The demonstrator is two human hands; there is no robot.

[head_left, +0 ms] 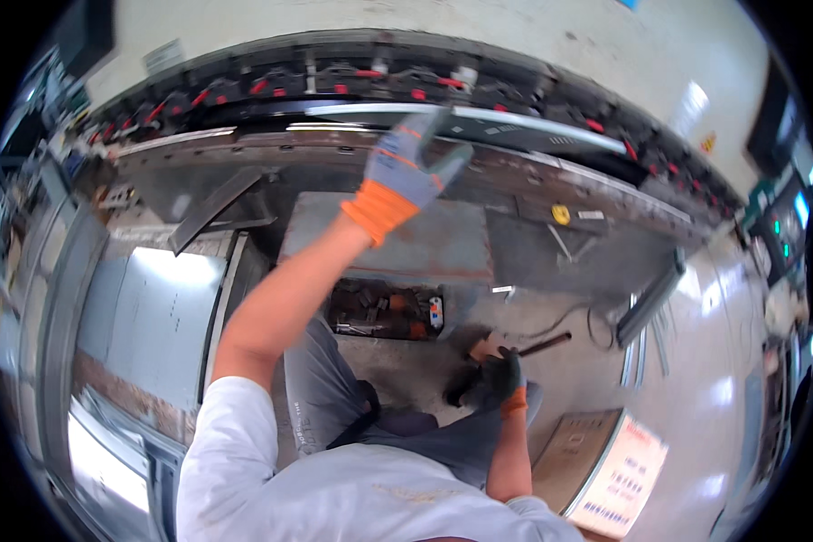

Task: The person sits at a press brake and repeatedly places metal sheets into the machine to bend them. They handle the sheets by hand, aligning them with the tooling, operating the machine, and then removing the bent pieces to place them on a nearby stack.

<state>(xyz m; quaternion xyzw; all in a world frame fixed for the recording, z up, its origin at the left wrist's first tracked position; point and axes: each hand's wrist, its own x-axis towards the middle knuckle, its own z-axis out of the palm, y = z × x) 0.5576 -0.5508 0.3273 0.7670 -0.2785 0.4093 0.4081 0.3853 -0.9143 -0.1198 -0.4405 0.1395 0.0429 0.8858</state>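
Grey-gloved, your left hand (pixel 405 172) grips a metal strip (pixel 533 122) on the press brake (pixel 334 144), while below it your right hand (pixel 504 379) clenches a dark, half-hidden tool (pixel 542 344).

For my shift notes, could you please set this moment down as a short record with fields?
Place: workshop, at a long metal machine with red clamps along its top
Left hand: gloved, raised to a shiny metal strip at the machine's front; grip unclear
Right hand: gloved, low by the knee, closed on a dark rod
Floor: open toolbox, cable, cardboard box
Left side: metal sheets
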